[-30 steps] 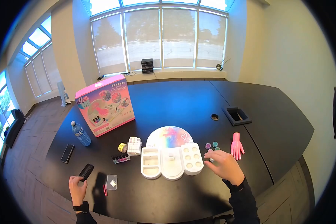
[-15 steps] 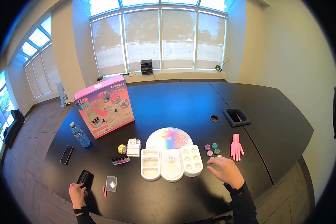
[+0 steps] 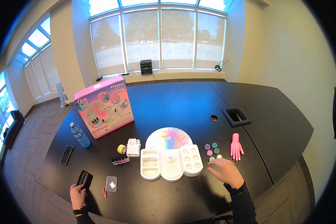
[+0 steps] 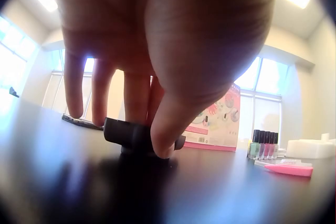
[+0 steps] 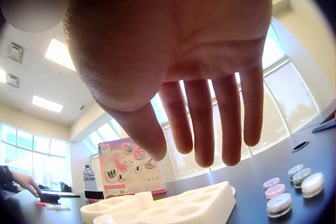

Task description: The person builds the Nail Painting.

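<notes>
At the table's front left, my left hand [image 3: 77, 197] pinches a black oblong object [image 3: 84, 178] that looks like a slim case with a hollow. In the left wrist view the thumb lies on the near side of this black object [image 4: 118, 132], with fingertips behind it, low over the tabletop. My right hand [image 3: 227, 173] hovers palm down with fingers extended and holds nothing. Just beyond its fingertips stand several small round jars [image 3: 210, 153] in purple, pink, green and white. Left of that hand sits a white compartment tray [image 3: 171, 170] with a rainbow-coloured back panel [image 3: 170, 137].
Pink tweezers [image 3: 105, 192] and a clear plastic lid [image 3: 111, 188] lie right of my left hand. Nail polish bottles [image 3: 120, 160], a yellow tape roll [image 3: 121, 149], a pink box [image 3: 104, 108], a water bottle [image 3: 80, 135] and a phone [image 3: 67, 155] stand around. A pink model hand [image 3: 236, 147] lies right.
My left hand has lowered the black object toward the table and turned it more upright in view. My right hand has shifted slightly right and down, uncovering more of the jars.
</notes>
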Demonstrator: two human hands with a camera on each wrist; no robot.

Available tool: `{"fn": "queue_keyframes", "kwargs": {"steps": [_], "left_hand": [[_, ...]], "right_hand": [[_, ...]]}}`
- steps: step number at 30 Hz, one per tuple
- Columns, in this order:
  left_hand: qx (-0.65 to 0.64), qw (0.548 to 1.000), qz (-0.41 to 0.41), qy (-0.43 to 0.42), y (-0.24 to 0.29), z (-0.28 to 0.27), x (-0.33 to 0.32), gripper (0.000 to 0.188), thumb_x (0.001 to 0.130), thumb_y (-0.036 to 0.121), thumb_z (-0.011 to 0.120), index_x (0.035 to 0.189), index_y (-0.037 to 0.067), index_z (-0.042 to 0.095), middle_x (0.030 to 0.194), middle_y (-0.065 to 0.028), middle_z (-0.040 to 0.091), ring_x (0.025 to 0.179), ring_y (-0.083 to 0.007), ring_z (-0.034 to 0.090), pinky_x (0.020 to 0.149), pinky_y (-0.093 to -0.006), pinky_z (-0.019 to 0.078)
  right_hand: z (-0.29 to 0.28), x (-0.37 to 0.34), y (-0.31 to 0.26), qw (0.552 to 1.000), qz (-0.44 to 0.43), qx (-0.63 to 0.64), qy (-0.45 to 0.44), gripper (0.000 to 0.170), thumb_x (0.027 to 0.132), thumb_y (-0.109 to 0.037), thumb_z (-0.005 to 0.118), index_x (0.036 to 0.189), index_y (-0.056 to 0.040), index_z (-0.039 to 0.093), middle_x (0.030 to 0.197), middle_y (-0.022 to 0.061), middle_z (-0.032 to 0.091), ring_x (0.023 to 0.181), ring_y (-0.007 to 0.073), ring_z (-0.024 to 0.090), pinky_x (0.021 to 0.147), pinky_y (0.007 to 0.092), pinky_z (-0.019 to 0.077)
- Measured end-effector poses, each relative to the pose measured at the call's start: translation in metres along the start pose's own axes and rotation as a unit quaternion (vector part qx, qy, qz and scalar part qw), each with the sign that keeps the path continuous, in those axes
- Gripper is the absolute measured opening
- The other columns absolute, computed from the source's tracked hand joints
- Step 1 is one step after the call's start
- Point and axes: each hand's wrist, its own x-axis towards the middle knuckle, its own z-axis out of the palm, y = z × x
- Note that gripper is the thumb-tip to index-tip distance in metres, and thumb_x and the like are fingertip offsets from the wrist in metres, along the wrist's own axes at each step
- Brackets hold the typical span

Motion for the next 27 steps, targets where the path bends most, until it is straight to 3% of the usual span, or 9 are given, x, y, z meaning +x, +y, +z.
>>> {"fn": "queue_keyframes", "kwargs": {"steps": [5,11,17,22,24,27], "left_hand": [[-0.006,0.998,0.063,-0.003,0.023,-0.020,0.003,0.038,0.079,0.005,0.090,0.115,0.001,0.079,0.124,-0.0186,0.076,0.131,-0.0434,0.064,0.113,-0.0499,0.0514],[-0.016,0.993,0.112,0.041,0.075,-0.046,0.020,0.031,0.084,0.006,0.086,0.113,0.000,0.076,0.119,-0.0190,0.076,0.126,-0.0419,0.066,0.109,-0.0492,0.0520],[-0.116,0.978,0.171,0.001,0.165,-0.072,0.044,0.031,0.088,0.009,0.085,0.116,-0.002,0.076,0.118,-0.0195,0.077,0.114,-0.0424,0.071,0.101,-0.0467,0.0551],[-0.158,0.960,0.229,-0.018,0.239,-0.074,0.061,0.035,0.093,0.015,0.084,0.122,-0.002,0.076,0.120,-0.0217,0.078,0.114,-0.0432,0.072,0.100,-0.0472,0.0562],[-0.171,0.947,0.265,-0.056,0.268,-0.073,0.066,0.036,0.096,0.018,0.083,0.124,-0.002,0.076,0.120,-0.0227,0.078,0.114,-0.0439,0.073,0.100,-0.0469,0.0571],[-0.203,0.930,0.287,-0.106,0.298,-0.057,0.078,0.039,0.102,0.022,0.078,0.131,-0.004,0.074,0.120,-0.0248,0.079,0.111,-0.0364,0.079,0.096,-0.0416,0.0600]], "right_hand": [[-0.001,0.002,0.009,1.000,0.000,0.006,-0.005,0.023,0.095,-0.021,0.083,0.111,-0.0061,0.078,0.105,0.0129,0.079,0.096,0.0363,0.075,0.086,0.0454,0.0602],[-0.004,0.010,0.016,0.999,0.011,0.033,0.001,0.027,0.094,-0.019,0.084,0.115,-0.0035,0.077,0.106,0.0160,0.081,0.098,0.0368,0.076,0.088,0.0447,0.0607],[-0.003,0.034,0.021,0.994,0.038,0.102,-0.006,0.034,0.094,-0.019,0.084,0.121,0.0004,0.075,0.109,0.0179,0.081,0.100,0.0356,0.079,0.089,0.0431,0.0611],[0.003,0.063,0.034,0.991,0.058,0.121,-0.027,0.038,0.097,-0.022,0.081,0.127,0.0010,0.073,0.110,0.0218,0.081,0.103,0.0369,0.079,0.091,0.0438,0.0611],[0.005,0.075,0.038,0.994,0.044,0.090,-0.038,0.040,0.104,-0.017,0.074,0.137,0.0030,0.067,0.113,0.0178,0.082,0.098,0.0263,0.081,0.089,0.0377,0.0633],[0.006,0.093,0.034,0.981,0.111,0.136,-0.085,0.043,0.107,-0.020,0.070,0.142,0.0031,0.062,0.115,0.0184,0.082,0.084,0.0243,0.081,0.078,0.0375,0.0636]]}}
